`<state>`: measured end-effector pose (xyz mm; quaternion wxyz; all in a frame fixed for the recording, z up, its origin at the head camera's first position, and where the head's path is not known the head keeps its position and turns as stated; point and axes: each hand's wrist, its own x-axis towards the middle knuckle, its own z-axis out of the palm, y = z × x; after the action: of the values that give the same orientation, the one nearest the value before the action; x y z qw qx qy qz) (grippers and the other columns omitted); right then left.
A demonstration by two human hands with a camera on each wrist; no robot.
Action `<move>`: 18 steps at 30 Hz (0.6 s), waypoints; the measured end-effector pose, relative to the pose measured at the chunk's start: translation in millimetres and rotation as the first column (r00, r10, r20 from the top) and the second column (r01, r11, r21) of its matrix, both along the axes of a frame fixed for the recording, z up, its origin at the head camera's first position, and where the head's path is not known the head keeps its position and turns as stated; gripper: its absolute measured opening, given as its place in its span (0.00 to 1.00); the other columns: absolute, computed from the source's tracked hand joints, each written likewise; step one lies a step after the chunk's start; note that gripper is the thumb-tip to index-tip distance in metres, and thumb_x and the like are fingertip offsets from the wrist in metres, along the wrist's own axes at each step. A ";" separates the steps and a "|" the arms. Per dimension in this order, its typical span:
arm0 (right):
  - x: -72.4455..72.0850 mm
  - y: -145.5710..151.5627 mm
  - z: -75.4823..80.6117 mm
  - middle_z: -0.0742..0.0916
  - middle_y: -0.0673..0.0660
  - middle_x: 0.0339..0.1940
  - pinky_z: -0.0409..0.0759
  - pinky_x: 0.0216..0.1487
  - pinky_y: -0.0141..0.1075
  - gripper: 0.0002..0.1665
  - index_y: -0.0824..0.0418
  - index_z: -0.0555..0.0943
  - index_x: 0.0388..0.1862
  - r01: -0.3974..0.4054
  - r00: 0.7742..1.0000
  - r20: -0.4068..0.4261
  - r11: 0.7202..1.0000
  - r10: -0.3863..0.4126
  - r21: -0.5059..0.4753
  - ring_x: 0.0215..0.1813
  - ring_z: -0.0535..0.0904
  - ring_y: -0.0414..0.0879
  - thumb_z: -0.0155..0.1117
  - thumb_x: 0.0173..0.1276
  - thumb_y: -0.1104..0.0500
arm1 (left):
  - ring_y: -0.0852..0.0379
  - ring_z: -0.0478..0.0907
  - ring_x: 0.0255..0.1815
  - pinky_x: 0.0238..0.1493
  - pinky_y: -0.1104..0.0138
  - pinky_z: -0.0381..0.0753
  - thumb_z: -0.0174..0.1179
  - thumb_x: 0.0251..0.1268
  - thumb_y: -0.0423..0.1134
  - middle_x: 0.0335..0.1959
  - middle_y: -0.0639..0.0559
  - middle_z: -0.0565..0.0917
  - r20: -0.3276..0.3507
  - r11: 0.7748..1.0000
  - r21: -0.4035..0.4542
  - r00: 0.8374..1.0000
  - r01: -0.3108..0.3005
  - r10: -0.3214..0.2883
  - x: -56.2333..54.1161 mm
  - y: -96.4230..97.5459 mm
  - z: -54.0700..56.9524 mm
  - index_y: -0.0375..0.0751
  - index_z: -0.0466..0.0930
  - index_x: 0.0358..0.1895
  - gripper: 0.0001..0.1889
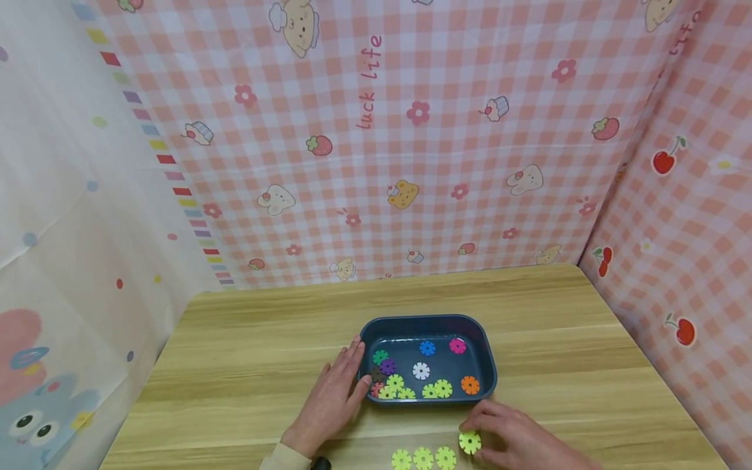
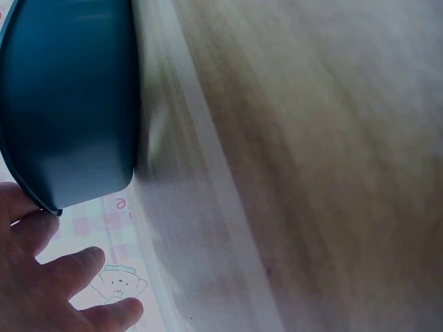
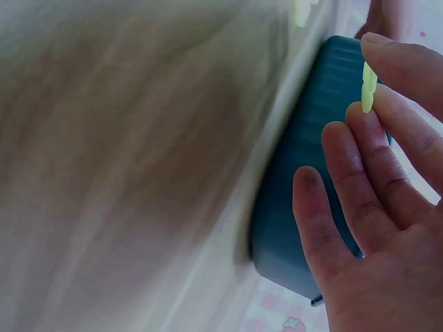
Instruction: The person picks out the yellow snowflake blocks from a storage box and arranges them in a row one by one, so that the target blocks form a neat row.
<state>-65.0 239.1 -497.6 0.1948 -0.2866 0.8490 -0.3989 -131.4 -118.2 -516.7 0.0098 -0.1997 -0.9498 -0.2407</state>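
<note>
A yellow-green notched plastic disc (image 1: 470, 442) is pinched between the thumb and fingers of my right hand (image 1: 511, 434), just in front of the dark blue tray (image 1: 429, 401). In the right wrist view the disc (image 3: 369, 88) shows edge-on at the fingertips, with the other fingers extended. My left hand (image 1: 331, 398) lies at the tray's left end, its fingers fairly straight along the outside and its thumb at the rim. The left wrist view shows this hand (image 2: 52, 277) at the tray's rim (image 2: 28, 190). Three more yellow-green discs (image 1: 423, 458) lie in a row on the table.
Inside the tray are several yellow-green discs (image 1: 443, 388), plus a white disc (image 1: 421, 371), a blue disc (image 1: 427, 348), a pink disc (image 1: 457, 345), an orange disc (image 1: 470, 385), a purple disc (image 1: 388, 366) and a green disc (image 1: 380, 356). Patterned cloth (image 1: 376, 163) hangs behind the wooden table (image 1: 264, 339).
</note>
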 end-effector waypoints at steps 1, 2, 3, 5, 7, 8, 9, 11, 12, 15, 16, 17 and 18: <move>-0.4 0.2 -1.7 0.79 0.38 0.52 0.81 0.50 0.30 0.17 0.46 0.86 0.58 0.001 1.000 0.011 1.000 -0.001 0.002 0.50 0.74 0.35 0.68 0.74 0.45 | 0.40 0.57 0.81 0.75 0.35 0.59 0.47 0.84 0.52 0.84 0.48 0.56 -0.001 1.000 0.000 1.000 0.000 0.000 0.0 0.1 0.1 0.40 0.57 0.83 0.33; -0.8 0.2 -3.0 0.79 0.38 0.52 0.81 0.50 0.30 0.17 0.46 0.86 0.58 0.003 1.000 0.027 1.000 -0.003 0.003 0.50 0.74 0.35 0.68 0.74 0.45 | 0.40 0.57 0.81 0.74 0.35 0.59 0.47 0.84 0.52 0.84 0.48 0.56 -0.001 1.000 0.001 1.000 0.000 0.000 0.0 0.1 0.3 0.40 0.57 0.82 0.33; -1.3 0.2 -4.2 0.79 0.37 0.52 0.80 0.50 0.29 0.17 0.45 0.86 0.58 0.005 0.999 0.043 1.000 -0.005 0.004 0.50 0.74 0.35 0.68 0.74 0.45 | 0.40 0.57 0.81 0.74 0.35 0.59 0.47 0.84 0.52 0.84 0.48 0.56 -0.003 1.000 0.001 1.000 0.000 0.000 -0.1 0.1 0.2 0.40 0.57 0.82 0.33; -2.3 0.0 -6.1 0.79 0.37 0.51 0.80 0.49 0.29 0.17 0.45 0.86 0.58 0.008 0.998 0.068 1.000 -0.008 0.006 0.49 0.74 0.35 0.68 0.74 0.45 | 0.40 0.58 0.81 0.74 0.35 0.60 0.47 0.84 0.52 0.84 0.48 0.56 -0.004 1.000 0.000 1.000 0.000 0.000 0.0 0.1 0.2 0.40 0.57 0.82 0.33; -2.8 0.0 -8.2 0.79 0.37 0.51 0.80 0.48 0.29 0.17 0.45 0.86 0.58 0.003 0.998 0.070 1.000 -0.004 0.006 0.49 0.75 0.34 0.68 0.73 0.45 | 0.40 0.58 0.81 0.74 0.35 0.60 0.47 0.84 0.52 0.84 0.48 0.57 -0.006 1.000 0.000 1.000 0.000 0.000 0.0 0.0 0.2 0.40 0.57 0.82 0.33; -3.1 0.0 -9.0 0.79 0.37 0.51 0.80 0.48 0.29 0.17 0.46 0.86 0.58 -0.003 0.998 0.064 1.000 0.003 0.003 0.49 0.75 0.34 0.69 0.73 0.46 | 0.40 0.58 0.81 0.74 0.35 0.60 0.47 0.84 0.52 0.84 0.48 0.57 -0.007 1.000 0.000 1.000 0.001 -0.001 -0.1 0.0 0.1 0.40 0.57 0.82 0.33; -3.4 0.0 -9.9 0.79 0.37 0.51 0.80 0.48 0.29 0.17 0.46 0.86 0.58 -0.006 0.998 0.065 1.000 0.006 0.002 0.49 0.75 0.34 0.69 0.73 0.46 | 0.40 0.58 0.81 0.74 0.35 0.60 0.47 0.84 0.52 0.84 0.48 0.57 -0.009 1.000 0.001 1.000 0.002 -0.002 -0.2 -0.1 0.1 0.40 0.57 0.82 0.33; -4.3 -0.2 -11.4 0.80 0.37 0.50 0.80 0.47 0.29 0.17 0.47 0.86 0.58 -0.013 0.998 0.066 1.000 0.013 0.002 0.48 0.75 0.34 0.69 0.73 0.47 | 0.39 0.58 0.81 0.74 0.35 0.60 0.47 0.84 0.52 0.84 0.48 0.57 -0.010 1.000 0.001 1.000 0.003 -0.003 -0.4 -0.2 -0.1 0.40 0.57 0.82 0.33; -4.5 -0.3 -12.2 0.80 0.37 0.50 0.80 0.47 0.29 0.17 0.47 0.86 0.58 -0.017 0.998 0.064 1.000 0.016 0.004 0.47 0.75 0.34 0.70 0.73 0.47 | 0.40 0.58 0.81 0.74 0.35 0.60 0.47 0.84 0.52 0.84 0.48 0.56 -0.009 1.000 0.002 1.000 0.003 -0.003 -0.4 -0.3 -0.2 0.40 0.57 0.82 0.33; -5.7 -1.1 -14.2 0.80 0.37 0.49 0.80 0.46 0.29 0.16 0.46 0.87 0.57 -0.017 0.997 0.081 1.000 0.016 0.014 0.46 0.75 0.33 0.70 0.73 0.47 | 0.40 0.57 0.81 0.74 0.35 0.60 0.47 0.84 0.52 0.84 0.48 0.56 -0.005 1.000 0.001 1.000 0.004 -0.004 -0.5 -0.4 -0.1 0.40 0.57 0.82 0.33; -6.0 -1.5 -14.8 0.80 0.37 0.48 0.80 0.45 0.29 0.16 0.46 0.87 0.57 -0.018 0.996 0.085 1.000 0.016 0.017 0.46 0.75 0.33 0.70 0.73 0.48 | 0.40 0.57 0.81 0.74 0.35 0.60 0.47 0.84 0.52 0.84 0.48 0.56 -0.003 1.000 0.000 1.000 0.004 -0.004 -0.5 -0.4 0.0 0.40 0.57 0.82 0.33; -6.2 -1.9 -15.4 0.80 0.37 0.48 0.80 0.45 0.29 0.16 0.47 0.87 0.57 -0.019 0.996 0.084 1.000 0.018 0.020 0.45 0.75 0.33 0.70 0.73 0.47 | 0.40 0.57 0.81 0.74 0.35 0.59 0.47 0.84 0.52 0.84 0.49 0.56 -0.001 1.000 0.000 1.000 0.004 -0.004 -0.5 -0.4 0.1 0.40 0.57 0.82 0.33; -6.3 -2.0 -15.8 0.80 0.37 0.48 0.80 0.45 0.29 0.16 0.47 0.87 0.57 -0.021 0.996 0.083 1.000 0.019 0.020 0.45 0.75 0.33 0.69 0.73 0.47 | 0.40 0.57 0.81 0.75 0.35 0.59 0.47 0.84 0.52 0.84 0.49 0.56 0.000 1.000 -0.001 1.000 0.003 -0.003 -0.5 -0.4 0.3 0.40 0.57 0.83 0.33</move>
<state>-71.3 237.1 -513.4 0.2367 -0.2764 0.8414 -0.3995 -131.9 -118.6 -516.4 0.0092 -0.2014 -0.9495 -0.2403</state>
